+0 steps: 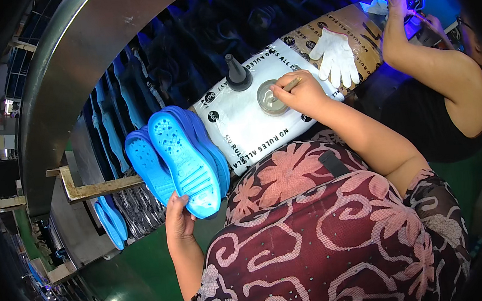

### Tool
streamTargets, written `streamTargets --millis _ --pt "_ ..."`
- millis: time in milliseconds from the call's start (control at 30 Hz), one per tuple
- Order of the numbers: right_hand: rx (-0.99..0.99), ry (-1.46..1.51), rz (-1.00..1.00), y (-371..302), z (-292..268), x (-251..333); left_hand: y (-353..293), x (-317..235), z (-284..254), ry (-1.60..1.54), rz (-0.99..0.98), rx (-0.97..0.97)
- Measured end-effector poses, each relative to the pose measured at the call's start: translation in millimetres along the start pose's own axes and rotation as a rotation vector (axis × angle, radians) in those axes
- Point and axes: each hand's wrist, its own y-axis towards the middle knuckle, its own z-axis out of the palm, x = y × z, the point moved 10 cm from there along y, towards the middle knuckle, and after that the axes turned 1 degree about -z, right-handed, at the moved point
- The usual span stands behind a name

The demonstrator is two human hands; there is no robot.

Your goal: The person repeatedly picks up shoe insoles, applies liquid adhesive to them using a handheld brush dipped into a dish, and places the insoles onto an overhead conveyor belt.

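Note:
My left hand [180, 216] pinches the near end of a bright blue shoe sole [187, 154], thumb on its upper face. This sole has small holes at the far end and raised ribs nearer my hand. More blue soles [147, 164] are stacked beside and beneath it. Over a round shallow dish [264, 108], my right hand [305, 93] grips a thin brush [290, 85], its tip down inside the dish. What the dish contains looks pale and is partly covered by the hand. A dark cone-shaped bottle [238, 77] stands beyond the dish.
White printed sheeting [233, 125] covers the work surface, with brown printed cardboard [361, 34] farther right. A white glove [335, 58] lies there. Another person's arm [438, 67] reaches in at right under blue light. A curved metal frame [49, 92] and hanging blue pieces [129, 91] stand left.

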Motion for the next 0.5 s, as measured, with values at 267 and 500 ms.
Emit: streamTargets --millis 267,500 --pt "0.100 0.343 0.412 -10.1 -5.7 -27.9 -7.2 -8.4 37.6 -0.250 0.039 -0.124" --pt "-0.068 0.853 0.689 -33.1 -15.1 -52.6 -6.3 -12.7 46.0 -0.222 0.005 -0.018"
